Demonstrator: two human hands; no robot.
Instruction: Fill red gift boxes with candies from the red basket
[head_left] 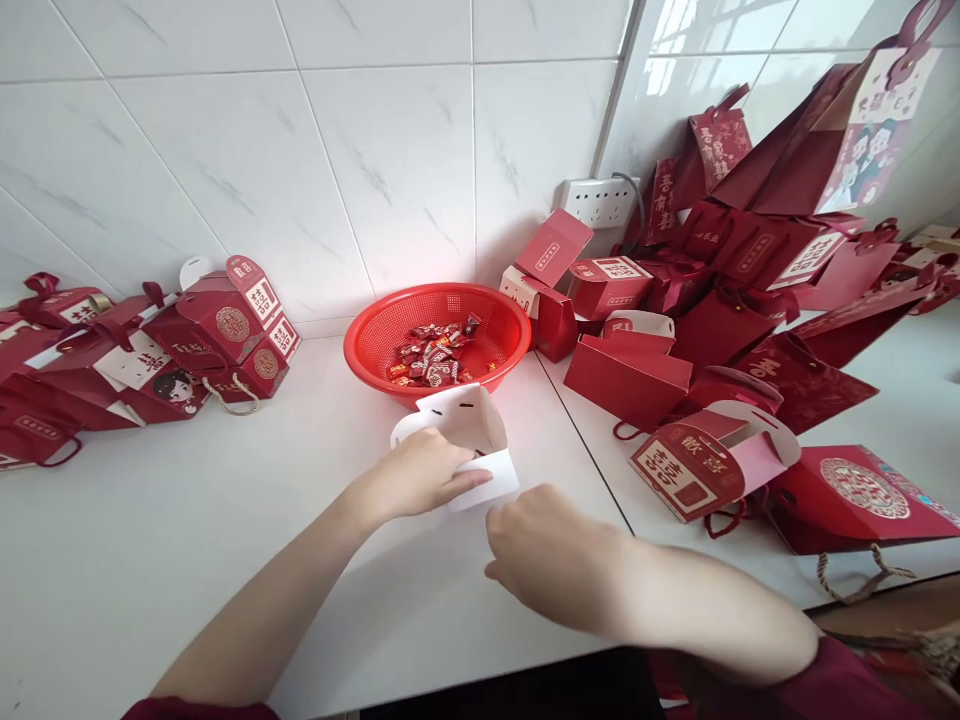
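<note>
An open box [491, 485] with its white inner side showing stands on the white table, in front of a red plastic basket [361, 345]. My left hand [420, 472] grips the near side of this box, fingers inside and thumb outside. Just right of the box is my right hand [551, 545], its fingers curled in; whatever it may hold is hidden. Wrapped candies [436, 355] in red wrappers lie in the basket.
Several red gift boxes [229, 325] stand at the left. At the right is a large pile of red boxes and bags [731, 325], with one open box [694, 465] near its front. A socket strip [596, 203] is on the tiled wall.
</note>
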